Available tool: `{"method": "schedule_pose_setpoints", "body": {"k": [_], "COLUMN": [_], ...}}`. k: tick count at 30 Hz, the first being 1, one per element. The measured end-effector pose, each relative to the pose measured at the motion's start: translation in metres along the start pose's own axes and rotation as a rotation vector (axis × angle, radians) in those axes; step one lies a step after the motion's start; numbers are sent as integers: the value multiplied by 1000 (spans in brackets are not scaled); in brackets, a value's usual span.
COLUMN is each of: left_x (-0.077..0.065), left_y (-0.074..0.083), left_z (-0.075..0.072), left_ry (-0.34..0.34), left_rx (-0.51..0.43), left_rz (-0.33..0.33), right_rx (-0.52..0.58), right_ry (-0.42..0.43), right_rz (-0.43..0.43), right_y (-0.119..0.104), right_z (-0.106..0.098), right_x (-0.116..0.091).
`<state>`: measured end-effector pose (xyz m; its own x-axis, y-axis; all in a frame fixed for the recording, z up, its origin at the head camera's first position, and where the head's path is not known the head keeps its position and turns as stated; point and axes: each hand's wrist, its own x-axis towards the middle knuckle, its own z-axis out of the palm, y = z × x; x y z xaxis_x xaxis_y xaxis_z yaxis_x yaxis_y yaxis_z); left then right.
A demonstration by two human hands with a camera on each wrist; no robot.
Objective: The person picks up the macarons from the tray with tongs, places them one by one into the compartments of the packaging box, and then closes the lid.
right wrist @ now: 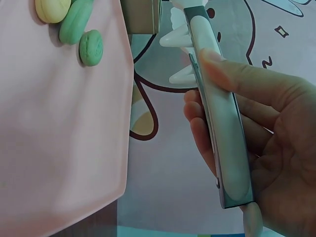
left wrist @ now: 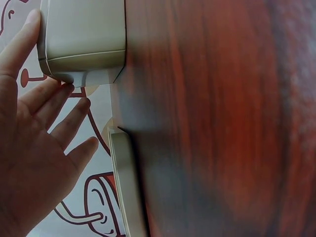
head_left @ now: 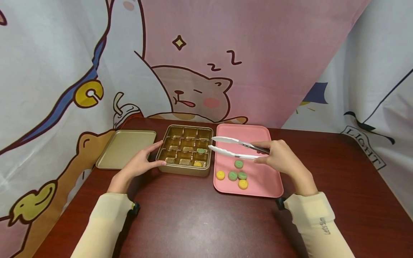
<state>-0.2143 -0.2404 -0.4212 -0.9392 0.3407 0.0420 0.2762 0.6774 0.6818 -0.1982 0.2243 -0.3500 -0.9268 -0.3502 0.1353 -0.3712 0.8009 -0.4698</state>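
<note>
My left hand (head_left: 138,163) steadies the left side of a gold box (head_left: 184,170), thumb near its front corner and fingers along the side. The box's insert has several compartments. A green macaron (head_left: 200,151) lies in the right compartment of the middle row, and a yellow macaron (head_left: 197,164) in the front right one. My right hand (head_left: 282,157) grips metal tongs (head_left: 226,139) by their dark handles. The tongs' white tips stand apart at the box's right edge, with nothing between them. Green macarons (head_left: 232,176) and yellow macarons (head_left: 220,175) lie on a pink tray (head_left: 245,132) beneath the tongs.
A flat gold lid (head_left: 126,148) lies left of the box on the dark wooden table (head_left: 200,222). The pink tray stands close beside the box's right side. A printed cloth (head_left: 258,71) hangs behind the table's back edge.
</note>
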Motion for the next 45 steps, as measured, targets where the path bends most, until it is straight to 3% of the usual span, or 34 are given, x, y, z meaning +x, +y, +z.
{"method": "schedule_pose_setpoints", "body": {"k": [20,45], "left_x": [1,0], "left_y": [-1,0], "left_z": [0,1], "left_ry": [-3,-8], "left_rx": [1,-2], "left_rz": [-15,-22], "right_rx": [5,-24], "right_ry": [-10,-3], "right_rz": [81,84], "right_y": [14,35], "right_z": [-6,-9], "right_x": [-16,-45]}}
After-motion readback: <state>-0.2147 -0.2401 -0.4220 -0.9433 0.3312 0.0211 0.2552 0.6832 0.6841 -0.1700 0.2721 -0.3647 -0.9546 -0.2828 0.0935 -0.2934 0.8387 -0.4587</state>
